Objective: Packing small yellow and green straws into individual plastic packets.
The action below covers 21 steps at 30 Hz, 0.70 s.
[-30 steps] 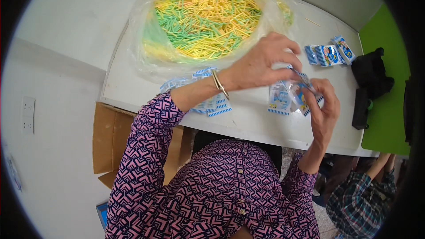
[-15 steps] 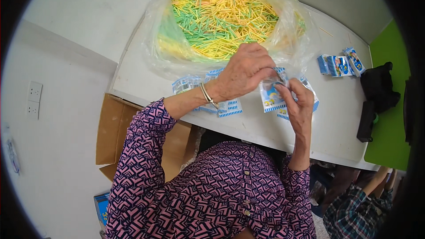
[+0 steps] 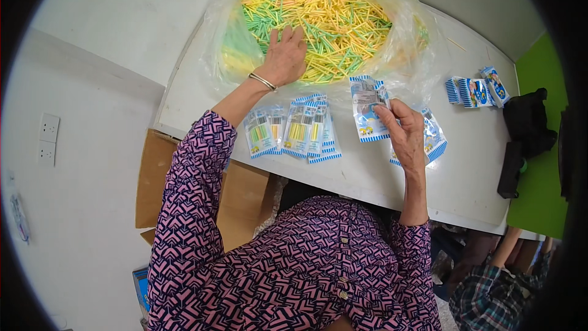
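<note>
My left hand (image 3: pixel 285 60) reaches over the near left rim of a large clear plastic bag (image 3: pixel 214 55), fingers stretched out onto thin sticks (image 3: pixel 318 18) in yellow, green and orange. Between thumb and fingers my right hand (image 3: pixel 405 132) grips a small blue-and-white striped packet (image 3: pixel 361 124), held upright above the table. Several packets (image 3: pixel 299 132) with coloured sticks showing through their windows lie overlapped on the white table, below my left wrist. Other packets (image 3: pixel 435 138) lie partly hidden behind my right hand.
Small blue-and-white packs (image 3: pixel 474 93) sit at the table's right, beside a black stand (image 3: pixel 528 125) and a green panel (image 3: pixel 542 147). An open cardboard box (image 3: pixel 156 171) stands below the left table edge. Another person's plaid sleeve (image 3: pixel 490 294) shows at lower right.
My left hand has left the packet and moved up and left onto the sticks, uncovering the packets below. The right hand keeps the packet, now tilted more upright and fully visible.
</note>
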Available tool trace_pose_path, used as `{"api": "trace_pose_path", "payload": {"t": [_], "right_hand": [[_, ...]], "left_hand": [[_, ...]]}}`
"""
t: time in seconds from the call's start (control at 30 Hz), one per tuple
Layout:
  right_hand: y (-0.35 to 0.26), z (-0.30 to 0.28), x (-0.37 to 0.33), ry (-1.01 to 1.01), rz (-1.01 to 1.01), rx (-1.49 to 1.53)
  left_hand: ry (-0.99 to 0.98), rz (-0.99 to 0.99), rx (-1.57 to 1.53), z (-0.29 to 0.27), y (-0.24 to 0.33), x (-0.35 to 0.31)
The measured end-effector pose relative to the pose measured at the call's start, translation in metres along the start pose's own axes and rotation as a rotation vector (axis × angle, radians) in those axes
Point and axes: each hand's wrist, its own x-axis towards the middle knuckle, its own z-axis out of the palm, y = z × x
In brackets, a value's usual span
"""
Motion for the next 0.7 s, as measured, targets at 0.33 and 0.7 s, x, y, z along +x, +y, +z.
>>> {"api": "trace_pose_path", "payload": {"t": [0.33,0.7], "right_hand": [[-0.002,-0.008,-0.002,0.029,0.005,0.007],[0.004,-0.004,0.008,0.087,0.084,0.122]], "left_hand": [[0.069,-0.023,0.078,0.016,0.004,0.003],[0.015,-0.099,-0.035,-0.017,-0.012,0.002]]}}
